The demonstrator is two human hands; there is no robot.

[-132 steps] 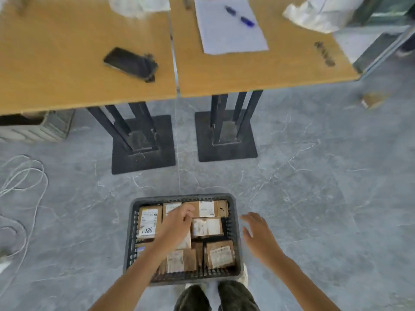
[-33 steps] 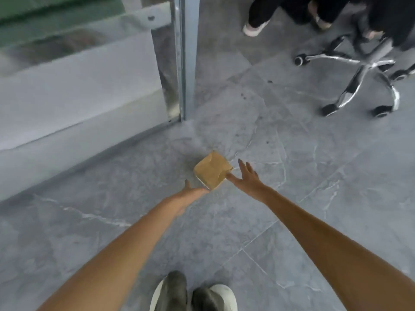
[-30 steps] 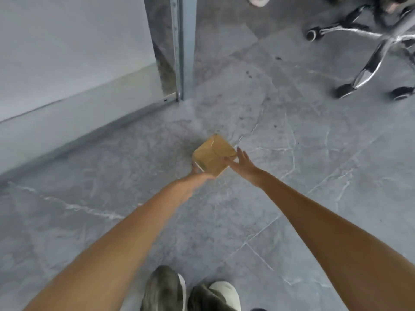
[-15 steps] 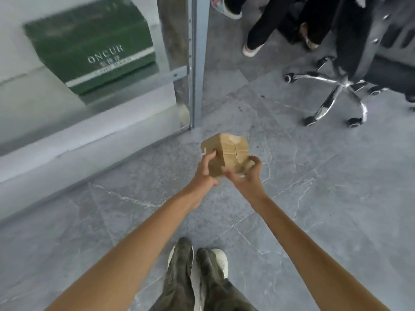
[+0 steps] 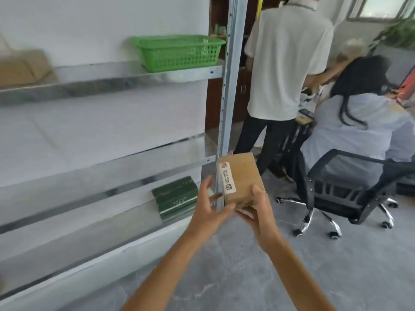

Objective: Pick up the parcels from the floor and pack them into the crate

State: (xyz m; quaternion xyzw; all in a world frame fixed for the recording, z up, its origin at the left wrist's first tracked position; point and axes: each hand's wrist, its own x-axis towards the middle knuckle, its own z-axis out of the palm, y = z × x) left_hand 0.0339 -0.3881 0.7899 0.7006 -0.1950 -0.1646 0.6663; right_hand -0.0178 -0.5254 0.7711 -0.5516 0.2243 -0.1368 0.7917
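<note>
Your right hand [image 5: 258, 212] grips a brown parcel [image 5: 243, 178] from below, held in the air before a metal shelf [image 5: 134, 75]; your left hand [image 5: 207, 209] hovers beside it, fingers spread.

A parcel [image 5: 241, 179] is sitting between the two hands, the left hand [image 5: 210, 211] at its left edge and the right hand [image 5: 258, 213] under its near right corner. Behind it a shelf upright [image 5: 231, 75] is standing. To the left, a basket [image 5: 177, 51] is resting on the upper shelf [image 5: 101, 80], and a boxed set [image 5: 176, 197] is lying on the lowest one. To the right, an office chair [image 5: 350, 189] is holding a seated person [image 5: 368, 122], with a standing person [image 5: 285, 63] farther back.
</note>
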